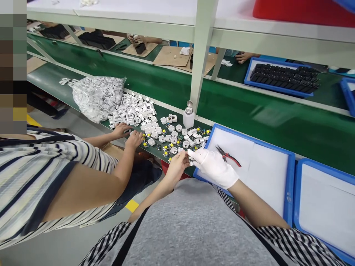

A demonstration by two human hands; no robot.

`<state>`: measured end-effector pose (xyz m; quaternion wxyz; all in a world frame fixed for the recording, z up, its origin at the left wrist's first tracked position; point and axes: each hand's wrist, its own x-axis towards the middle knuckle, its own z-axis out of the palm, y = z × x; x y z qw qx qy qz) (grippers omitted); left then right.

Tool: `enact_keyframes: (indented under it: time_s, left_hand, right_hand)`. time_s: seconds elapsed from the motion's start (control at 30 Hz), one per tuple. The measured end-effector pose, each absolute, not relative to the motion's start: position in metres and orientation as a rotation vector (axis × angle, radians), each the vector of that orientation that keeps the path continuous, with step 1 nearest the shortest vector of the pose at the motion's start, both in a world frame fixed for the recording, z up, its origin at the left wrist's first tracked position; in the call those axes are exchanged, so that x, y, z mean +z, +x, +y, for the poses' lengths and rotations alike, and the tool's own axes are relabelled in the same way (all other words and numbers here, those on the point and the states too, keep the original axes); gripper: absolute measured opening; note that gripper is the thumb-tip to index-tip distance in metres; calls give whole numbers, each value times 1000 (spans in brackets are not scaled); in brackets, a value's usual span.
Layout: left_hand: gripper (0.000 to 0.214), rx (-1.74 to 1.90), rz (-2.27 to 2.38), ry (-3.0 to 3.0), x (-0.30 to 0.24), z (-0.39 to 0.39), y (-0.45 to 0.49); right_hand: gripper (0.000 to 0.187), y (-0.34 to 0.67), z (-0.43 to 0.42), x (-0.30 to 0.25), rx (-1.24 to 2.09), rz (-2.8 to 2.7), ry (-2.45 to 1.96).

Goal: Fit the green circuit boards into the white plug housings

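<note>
- Bulging with small parts, a clear plastic bag (97,96) lies on the green bench (52,81) at my far left; I judge plenty of stock remains there.
- Beside it spreads a loose heap of small white plastic parts (135,111), also left over, with a co-worker's bare hand (135,139) near its lower edge.
- Next, white rounded-square plastic housings (151,142) lie scattered among small green circuit boards with yellow tops (165,148). Many boards sit outside any housing; which pieces are finished, I cannot tell.
- My bare left hand (177,165) pinches a small, mostly hidden piece (190,159) between thumb and fingertips, so I judge this one unfinished.
- Behind it stands a white bottle with a metallic top (188,119).
- My white-gloved right hand (215,166) meets the left at that piece, fingers pressed together on it.
- Red-handled pliers (233,158) rest on the white lining of a blue-rimmed tray (290,184).
- At far right is a second blue-rimmed tray (297,188), lined alike.
</note>
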<state>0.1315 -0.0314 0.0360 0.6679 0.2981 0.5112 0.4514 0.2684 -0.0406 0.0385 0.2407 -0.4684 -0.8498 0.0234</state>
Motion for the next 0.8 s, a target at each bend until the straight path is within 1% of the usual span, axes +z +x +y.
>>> enact_keyframes:
  time_s: [0.1,0.17,0.33,0.4,0.47,0.67,0.8]
  left_hand:
    - [38,942,1183,818,43,-30,123]
    - [37,904,1203,892,48,-29,120]
    - [28,923,1215,950,54,-30,121]
    - [28,950,1193,946,54,-34,123]
    - [29,972,1150,935,55,-38,125]
    - [32,981,1050,835,59,-50,133]
    - [35,951,998,750,60,-53,136]
  right_hand:
    - [21,268,-39,37,259,-2265,-1279]
    - [17,268,-38,35,333,-2217,-1262]
    - [20,270,-40,31,243,-2089,-1136]
    - [24,273,-41,31,190,-2066,-1081]
    - [28,276,-43,33,222,-2048,-1043]
    - [26,282,-53,34,479,-1913,-944]
    - [13,273,-63,33,787,-1480,-928]
